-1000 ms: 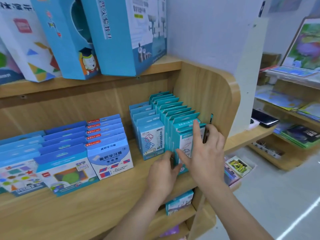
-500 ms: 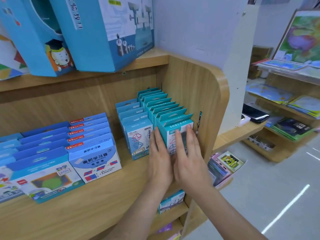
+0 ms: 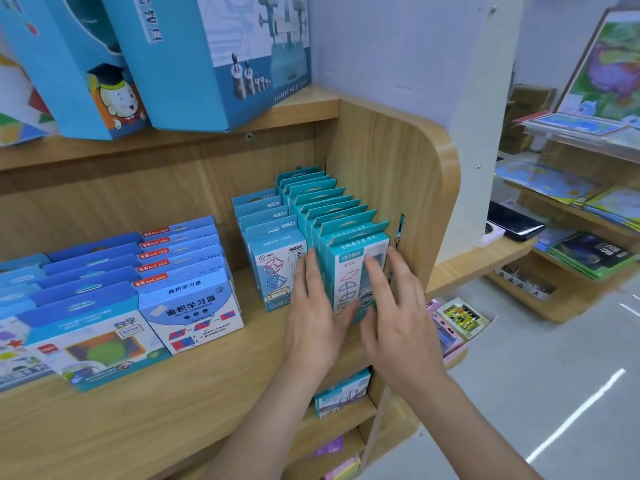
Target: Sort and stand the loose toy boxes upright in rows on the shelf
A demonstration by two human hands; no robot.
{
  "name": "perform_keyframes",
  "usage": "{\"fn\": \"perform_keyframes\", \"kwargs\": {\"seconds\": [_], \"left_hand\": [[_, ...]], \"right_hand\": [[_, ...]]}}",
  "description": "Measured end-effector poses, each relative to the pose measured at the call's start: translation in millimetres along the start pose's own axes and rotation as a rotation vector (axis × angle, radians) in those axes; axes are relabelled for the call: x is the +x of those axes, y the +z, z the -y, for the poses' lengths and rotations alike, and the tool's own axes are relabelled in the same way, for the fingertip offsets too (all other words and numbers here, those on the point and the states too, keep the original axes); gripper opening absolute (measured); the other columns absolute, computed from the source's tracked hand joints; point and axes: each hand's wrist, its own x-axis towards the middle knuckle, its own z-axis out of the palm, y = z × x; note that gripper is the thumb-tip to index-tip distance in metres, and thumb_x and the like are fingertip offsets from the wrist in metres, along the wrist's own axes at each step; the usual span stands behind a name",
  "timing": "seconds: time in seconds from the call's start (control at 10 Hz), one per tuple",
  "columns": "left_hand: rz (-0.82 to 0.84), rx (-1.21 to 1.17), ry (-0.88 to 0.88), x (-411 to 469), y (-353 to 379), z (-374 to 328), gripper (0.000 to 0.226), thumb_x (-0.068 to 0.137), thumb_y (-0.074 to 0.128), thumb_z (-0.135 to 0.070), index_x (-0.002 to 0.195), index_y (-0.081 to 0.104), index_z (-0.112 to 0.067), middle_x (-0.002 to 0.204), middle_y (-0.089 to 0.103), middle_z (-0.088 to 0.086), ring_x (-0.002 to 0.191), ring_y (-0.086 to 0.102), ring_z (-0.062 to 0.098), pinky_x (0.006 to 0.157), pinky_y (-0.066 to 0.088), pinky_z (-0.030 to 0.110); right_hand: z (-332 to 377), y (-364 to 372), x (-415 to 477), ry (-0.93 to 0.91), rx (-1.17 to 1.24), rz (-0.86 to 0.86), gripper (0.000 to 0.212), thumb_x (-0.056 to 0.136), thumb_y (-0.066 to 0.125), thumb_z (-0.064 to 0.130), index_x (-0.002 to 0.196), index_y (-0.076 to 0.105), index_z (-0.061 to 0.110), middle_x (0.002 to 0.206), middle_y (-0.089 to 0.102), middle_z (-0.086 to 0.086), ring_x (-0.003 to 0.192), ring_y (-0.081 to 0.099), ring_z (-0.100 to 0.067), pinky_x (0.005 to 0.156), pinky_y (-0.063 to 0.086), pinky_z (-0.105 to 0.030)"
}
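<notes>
A row of teal toy boxes (image 3: pixel 346 216) stands upright against the shelf's right wall (image 3: pixel 398 168). The front teal box (image 3: pixel 349 268) shows line drawings on white. My left hand (image 3: pixel 315 317) lies flat with straight fingers against the front box's left edge. My right hand (image 3: pixel 398 313) has its fingers spread on the box's front and right side. Left of this row stands a shorter row of light blue boxes (image 3: pixel 273 237). Further left, blue boxes (image 3: pixel 187 271) lean back in rows on the wooden shelf (image 3: pixel 207 375).
Big blue boxes (image 3: pixel 194 60) stand on the shelf above. A teal box (image 3: pixel 341 393) lies on the shelf below. Packets (image 3: pixel 460 317) hang beside the unit at right. Another shelf (image 3: pixel 581 244) with maps and books stands further right across the grey floor.
The camera has moved closer. My right hand's fingers have spread wider across the front teal box, and my left hand has slid slightly left along its edge.
</notes>
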Motion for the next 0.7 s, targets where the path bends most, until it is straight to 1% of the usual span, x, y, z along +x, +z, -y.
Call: {"fn": "perform_keyframes", "kwargs": {"seconds": [0.1,0.2,0.3,0.4,0.5,0.6,0.7], "left_hand": [[-0.003,-0.011,0.002,-0.8,-0.4,-0.9,0.102,0.076,0.076,-0.038,0.149,0.006,-0.023,0.154,0.020,-0.001,0.142,0.023,0.015,0.105,0.043,0.042],[-0.012,-0.057,0.012,-3.9,-2.6,-0.9,0.097,0.077,0.075,-0.037,0.149,0.011,-0.023,0.153,0.024,-0.002,0.141,0.022,0.011,0.110,0.038,0.038],[-0.036,-0.100,0.022,-8.4,-7.9,-2.6,0.090,0.078,0.073,-0.038,0.147,0.017,-0.024,0.149,0.030,-0.005,0.138,0.026,0.007,0.110,0.034,0.030],[-0.043,-0.164,-0.004,-16.3,-12.0,-4.8,0.082,0.081,0.070,-0.038,0.146,0.019,-0.030,0.144,0.033,-0.011,0.132,0.033,0.004,0.107,0.039,0.030],[-0.047,-0.232,-0.034,-25.9,-13.7,-3.3,0.067,0.086,0.063,-0.037,0.142,0.027,-0.033,0.135,0.038,-0.016,0.125,0.040,0.002,0.097,0.049,0.037],[-0.031,-0.241,-0.058,-30.4,-10.2,1.5,0.057,0.089,0.061,-0.032,0.139,0.033,-0.033,0.130,0.043,-0.017,0.120,0.044,0.000,0.094,0.050,0.036],[-0.013,-0.279,-0.074,-34.7,-6.8,1.5,0.058,0.091,0.061,-0.028,0.141,0.032,-0.032,0.134,0.045,-0.013,0.120,0.044,0.000,0.095,0.049,0.035]], "right_hand": [[-1.4,-1.6,0.1,-0.001,0.013,0.008,0.064,0.085,0.056,0.008,0.144,0.032,0.014,0.149,0.032,-0.017,0.125,0.044,-0.032,0.089,0.052,-0.042],[-2.7,-3.5,0.3,0.005,0.034,0.021,0.063,0.086,0.055,0.009,0.144,0.033,0.015,0.149,0.032,-0.016,0.124,0.046,-0.031,0.086,0.054,-0.042],[-4.7,-5.8,-0.7,-0.009,0.063,0.030,0.061,0.087,0.054,0.010,0.144,0.035,0.015,0.149,0.033,-0.014,0.123,0.047,-0.030,0.085,0.053,-0.040],[-7.9,-7.5,-5.2,-0.014,0.073,0.036,0.060,0.086,0.055,0.011,0.144,0.037,0.015,0.149,0.035,-0.013,0.122,0.047,-0.027,0.085,0.052,-0.037],[-7.5,-6.2,-10.8,-0.007,0.089,0.055,0.064,0.083,0.060,0.009,0.142,0.037,0.017,0.147,0.038,-0.012,0.121,0.049,-0.027,0.081,0.052,-0.036],[-7.0,-3.4,-11.5,-0.004,0.137,0.076,0.062,0.084,0.060,0.010,0.141,0.037,0.019,0.143,0.042,-0.010,0.121,0.049,-0.026,0.079,0.055,-0.037],[-2.9,-0.8,-12.8,0.011,0.214,0.095,0.055,0.088,0.058,0.019,0.139,0.039,0.020,0.136,0.047,-0.003,0.119,0.049,-0.019,0.084,0.053,-0.031]]}}
